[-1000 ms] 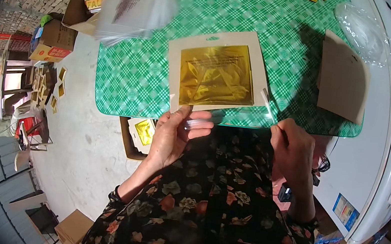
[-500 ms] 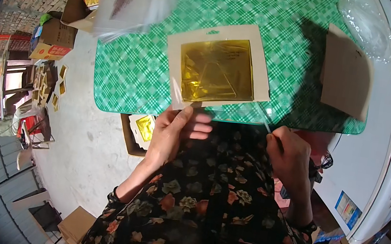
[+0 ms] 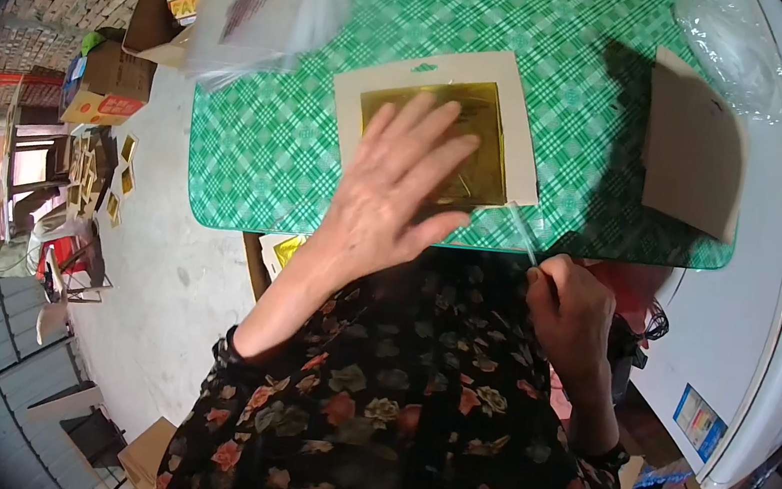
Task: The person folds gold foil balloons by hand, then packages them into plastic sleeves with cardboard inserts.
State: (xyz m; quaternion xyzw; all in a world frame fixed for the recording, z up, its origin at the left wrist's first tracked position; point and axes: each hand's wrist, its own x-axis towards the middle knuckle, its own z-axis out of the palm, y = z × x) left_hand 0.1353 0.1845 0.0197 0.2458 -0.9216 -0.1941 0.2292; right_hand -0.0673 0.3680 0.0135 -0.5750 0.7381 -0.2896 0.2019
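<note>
Currently, your left hand [image 3: 383, 198] is spread palm-down over the gold film panel [image 3: 490, 163] on the beige card [image 3: 522, 148], near the front edge of the green plaid table [image 3: 436, 8]. Your right hand [image 3: 575, 313] pinches a narrow clear strip [image 3: 523, 230] at this edge; plastic sleeves [image 3: 264, 8] lie at the table's left.

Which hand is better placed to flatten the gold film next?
Probably the left hand: it is spread over the gold film, while the right hand, off to one side, holds a clear strip.
</note>
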